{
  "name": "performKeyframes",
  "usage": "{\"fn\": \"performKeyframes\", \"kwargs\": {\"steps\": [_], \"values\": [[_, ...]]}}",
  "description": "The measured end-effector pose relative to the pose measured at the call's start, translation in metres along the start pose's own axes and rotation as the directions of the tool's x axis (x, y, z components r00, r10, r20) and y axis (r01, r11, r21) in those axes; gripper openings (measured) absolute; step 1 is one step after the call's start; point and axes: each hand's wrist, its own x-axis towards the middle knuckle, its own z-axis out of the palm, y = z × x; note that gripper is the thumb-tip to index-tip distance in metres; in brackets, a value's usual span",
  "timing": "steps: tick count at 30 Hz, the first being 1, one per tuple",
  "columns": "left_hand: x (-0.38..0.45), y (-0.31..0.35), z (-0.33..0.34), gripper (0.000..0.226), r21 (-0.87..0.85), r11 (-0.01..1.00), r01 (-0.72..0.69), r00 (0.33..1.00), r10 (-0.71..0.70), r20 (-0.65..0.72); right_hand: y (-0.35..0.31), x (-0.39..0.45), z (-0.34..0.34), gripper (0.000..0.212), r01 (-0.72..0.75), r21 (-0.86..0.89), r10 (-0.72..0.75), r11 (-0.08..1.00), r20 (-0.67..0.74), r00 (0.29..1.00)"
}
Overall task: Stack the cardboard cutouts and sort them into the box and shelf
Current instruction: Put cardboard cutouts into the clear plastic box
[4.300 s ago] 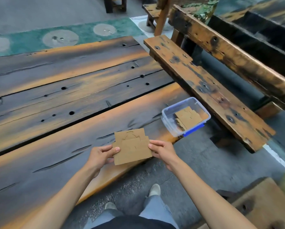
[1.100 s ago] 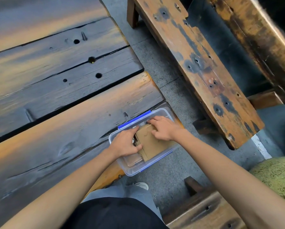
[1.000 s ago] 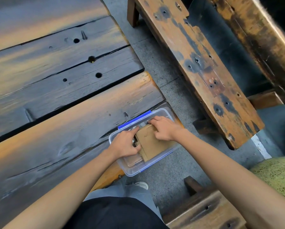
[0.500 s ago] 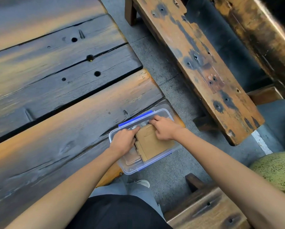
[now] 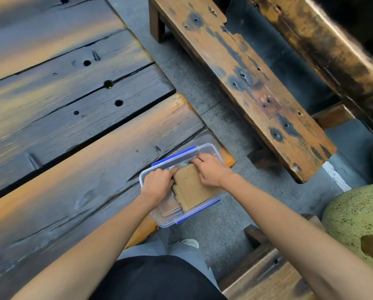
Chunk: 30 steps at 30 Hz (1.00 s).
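I see both hands inside a clear plastic box (image 5: 211, 148) with blue clips. My left hand (image 5: 157, 185) has its fingers curled down onto the left edge of a stack of brown cardboard cutouts (image 5: 192, 189); whether it truly grips them I cannot tell. My right hand (image 5: 211, 172) presses on the stack's far right part, fingers bent over its far edge. The cutouts lie flat in the box, filling its right side. The box sits at the near right corner of the dark plank table (image 5: 72, 131), partly overhanging its near edge. A worn wooden bench (image 5: 246, 79) stands well apart beyond the table's right edge, over grey pavement (image 5: 224, 230).
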Motion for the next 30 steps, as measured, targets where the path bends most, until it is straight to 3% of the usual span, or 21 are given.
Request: {"fn": "performKeyframes", "kwargs": {"steps": [7,12,15,19,30], "values": [[-0.008,0.007,-0.008,0.061,-0.019,0.999,-0.028,1.000,0.028,0.012,0.000,-0.018,-0.002,0.056,-0.013,0.128,0.031,0.992,-0.140,0.990],[-0.024,0.011,-0.026,0.051,-0.046,0.991,-0.126,0.985,0.120,-0.122,0.004,-0.043,-0.013,0.042,-0.020,0.217,0.087,0.976,-0.305,0.948],[-0.026,0.018,-0.040,0.047,-0.057,0.978,-0.201,0.957,0.184,-0.226,0.009,-0.062,-0.017,0.038,-0.087,0.228,0.180,0.970,-0.427,0.886],[-0.027,0.040,-0.056,0.055,0.035,0.949,-0.313,0.889,0.306,-0.341,0.020,-0.094,-0.017,0.055,-0.207,0.234,0.302,0.950,-0.515,0.803],[-0.028,0.152,-0.059,0.074,0.277,0.833,-0.479,0.801,0.544,-0.249,0.068,-0.222,0.031,0.075,-0.478,0.356,0.591,0.803,-0.579,0.562]]}}
